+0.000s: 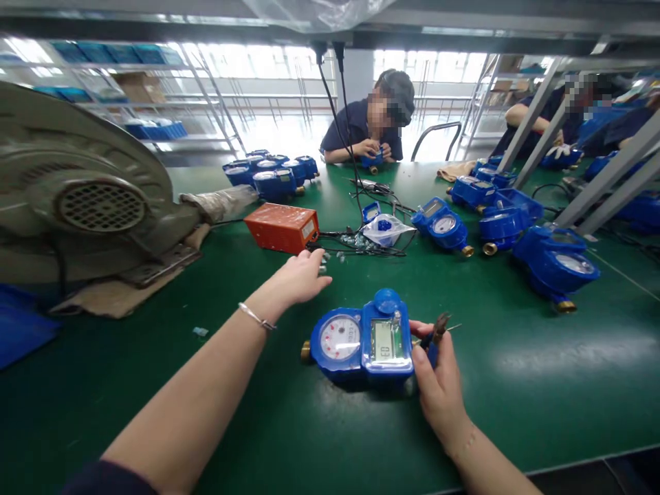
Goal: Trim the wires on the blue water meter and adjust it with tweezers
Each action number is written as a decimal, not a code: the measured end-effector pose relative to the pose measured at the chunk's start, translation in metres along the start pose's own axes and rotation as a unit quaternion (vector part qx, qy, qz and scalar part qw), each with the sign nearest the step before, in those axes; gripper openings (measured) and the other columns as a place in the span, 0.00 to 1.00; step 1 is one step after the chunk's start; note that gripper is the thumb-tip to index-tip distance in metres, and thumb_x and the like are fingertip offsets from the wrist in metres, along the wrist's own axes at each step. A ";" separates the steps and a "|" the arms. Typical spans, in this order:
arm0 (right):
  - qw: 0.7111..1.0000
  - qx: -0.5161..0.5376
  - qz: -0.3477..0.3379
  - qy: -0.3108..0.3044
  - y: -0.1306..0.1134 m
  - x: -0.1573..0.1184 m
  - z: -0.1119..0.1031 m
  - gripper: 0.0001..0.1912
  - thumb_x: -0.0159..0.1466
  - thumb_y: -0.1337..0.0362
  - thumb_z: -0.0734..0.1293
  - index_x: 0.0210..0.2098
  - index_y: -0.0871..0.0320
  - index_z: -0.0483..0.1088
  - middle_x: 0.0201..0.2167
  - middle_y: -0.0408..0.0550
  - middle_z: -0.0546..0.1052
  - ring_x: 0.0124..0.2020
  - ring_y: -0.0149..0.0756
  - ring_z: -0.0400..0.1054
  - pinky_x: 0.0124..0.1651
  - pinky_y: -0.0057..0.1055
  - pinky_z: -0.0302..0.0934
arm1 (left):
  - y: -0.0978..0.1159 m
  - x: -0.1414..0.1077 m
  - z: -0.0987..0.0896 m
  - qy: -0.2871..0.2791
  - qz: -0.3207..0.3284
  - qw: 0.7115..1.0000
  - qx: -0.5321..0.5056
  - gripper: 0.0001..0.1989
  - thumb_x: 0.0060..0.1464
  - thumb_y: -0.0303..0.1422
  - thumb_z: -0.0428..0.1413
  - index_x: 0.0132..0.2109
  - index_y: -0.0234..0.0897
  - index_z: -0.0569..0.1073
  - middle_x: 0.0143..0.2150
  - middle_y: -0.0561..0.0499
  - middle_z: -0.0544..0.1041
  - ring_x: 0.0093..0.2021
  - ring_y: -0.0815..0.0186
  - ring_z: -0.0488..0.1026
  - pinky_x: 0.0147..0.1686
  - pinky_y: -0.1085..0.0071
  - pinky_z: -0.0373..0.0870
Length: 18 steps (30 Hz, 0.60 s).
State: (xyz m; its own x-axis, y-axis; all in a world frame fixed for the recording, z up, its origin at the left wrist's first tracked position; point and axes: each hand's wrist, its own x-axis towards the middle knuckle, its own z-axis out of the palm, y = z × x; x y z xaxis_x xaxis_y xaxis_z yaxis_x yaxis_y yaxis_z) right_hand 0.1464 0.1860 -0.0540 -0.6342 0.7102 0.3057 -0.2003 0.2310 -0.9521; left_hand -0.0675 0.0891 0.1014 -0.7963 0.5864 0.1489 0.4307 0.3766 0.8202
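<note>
A green table (515,405) is filling the foreground, with a grey blower (87,185) standing at the left and a co-worker (353,130) bending over a blue meter at the far edge. Nearer, another meter (361,344) is lying in front of the person, between the two hands, its dial and lit display facing up. The right hand (443,381) is closing around pliers (438,335), their jaws pointing up and away; its fingers are reaching to the meter's right end, but whether they are gripping it I cannot tell. The left hand (299,278) is stretching out palm down beside an orange box (281,228), the thumb standing apart from the curled fingers. Its fingertips are nearing small parts (355,240); whether they are pinching one I cannot tell. More meters (444,225) are sitting beyond, to the right.
</note>
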 end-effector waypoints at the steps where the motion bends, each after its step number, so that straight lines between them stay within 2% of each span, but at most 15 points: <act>1: 1.000 -0.004 0.000 -0.003 0.002 0.000 -0.001 0.13 0.70 0.57 0.61 0.53 0.50 0.60 0.55 0.46 0.70 0.56 0.34 0.64 0.54 0.31 0.60 | -0.004 0.008 0.007 -0.018 0.002 1.000 0.006 0.21 0.64 0.45 0.52 0.48 0.28 0.72 0.47 0.45 0.73 0.41 0.65 0.74 0.45 0.63 0.74; 4: 1.000 -0.007 -0.008 -0.012 0.008 -0.004 -0.004 0.15 0.69 0.57 0.61 0.55 0.49 0.60 0.55 0.47 0.69 0.55 0.35 0.65 0.54 0.31 0.60 | -0.017 0.021 0.020 -0.079 0.009 0.997 0.023 0.16 0.61 0.39 0.57 0.51 0.34 0.71 0.50 0.44 0.73 0.49 0.56 0.73 0.48 0.54 0.73; 6: 1.000 0.002 -0.013 -0.013 0.010 -0.006 -0.005 0.17 0.68 0.56 0.62 0.55 0.50 0.60 0.54 0.48 0.69 0.54 0.37 0.65 0.54 0.34 0.61 | -0.027 0.015 0.019 -0.119 0.006 0.992 0.031 0.18 0.61 0.42 0.57 0.52 0.35 0.71 0.52 0.44 0.73 0.51 0.55 0.72 0.53 0.51 0.70; 8: 1.000 0.015 -0.003 -0.013 0.011 -0.009 -0.005 0.18 0.68 0.56 0.62 0.55 0.50 0.60 0.54 0.49 0.69 0.53 0.39 0.66 0.54 0.37 0.61 | -0.037 -0.006 0.014 -0.159 -0.002 0.987 0.034 0.19 0.60 0.45 0.56 0.52 0.39 0.72 0.53 0.45 0.73 0.54 0.54 0.71 0.57 0.51 0.67; 10: 0.999 0.030 0.008 -0.011 0.008 -0.009 -0.004 0.18 0.68 0.55 0.62 0.55 0.51 0.60 0.53 0.50 0.69 0.52 0.40 0.67 0.54 0.40 0.62 | -0.044 -0.040 0.011 -0.175 -0.022 0.984 0.029 0.23 0.61 0.51 0.50 0.57 0.44 0.70 0.57 0.46 0.71 0.57 0.52 0.69 0.56 0.52 0.68; 11: 0.999 0.038 0.009 -0.005 0.006 -0.008 -0.003 0.17 0.68 0.55 0.62 0.54 0.51 0.61 0.53 0.50 0.68 0.52 0.41 0.66 0.55 0.41 0.61 | -0.045 -0.060 0.012 -0.158 -0.038 0.986 0.025 0.27 0.61 0.53 0.48 0.61 0.45 0.64 0.61 0.46 0.67 0.59 0.51 0.67 0.56 0.52 0.69; 14: 0.997 0.036 0.019 0.063 0.000 0.004 -0.002 0.16 0.67 0.54 0.62 0.51 0.51 0.61 0.54 0.49 0.67 0.56 0.41 0.64 0.58 0.42 0.58 | -0.041 -0.111 0.026 -0.030 -0.083 0.996 0.015 0.34 0.58 0.56 0.48 0.66 0.46 0.56 0.67 0.43 0.56 0.64 0.47 0.60 0.60 0.47 0.64; 16: 0.993 0.003 0.069 0.098 -0.002 0.018 -0.004 0.16 0.67 0.53 0.61 0.51 0.51 0.60 0.55 0.49 0.67 0.58 0.41 0.62 0.59 0.41 0.58 | -0.034 -0.130 0.043 0.004 -0.082 0.996 0.031 0.35 0.59 0.57 0.46 0.66 0.46 0.54 0.70 0.44 0.48 0.68 0.46 0.51 0.63 0.43 0.58; 18: 0.988 -0.025 0.125 0.086 -0.004 0.031 -0.006 0.17 0.66 0.51 0.61 0.50 0.52 0.61 0.53 0.49 0.69 0.55 0.41 0.64 0.55 0.39 0.60 | -0.029 -0.134 0.059 0.022 -0.078 0.996 0.039 0.33 0.60 0.56 0.44 0.66 0.44 0.53 0.71 0.44 0.43 0.70 0.47 0.46 0.65 0.42 0.53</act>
State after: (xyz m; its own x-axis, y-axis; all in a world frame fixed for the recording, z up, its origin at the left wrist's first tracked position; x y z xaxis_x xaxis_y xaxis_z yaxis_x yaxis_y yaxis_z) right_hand 0.1318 0.2107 -0.0402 -0.5228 0.8502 0.0619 -0.0135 0.0644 -0.9978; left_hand 0.0517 0.0422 0.0245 -0.8727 0.4858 0.0487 0.3310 0.5154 0.7904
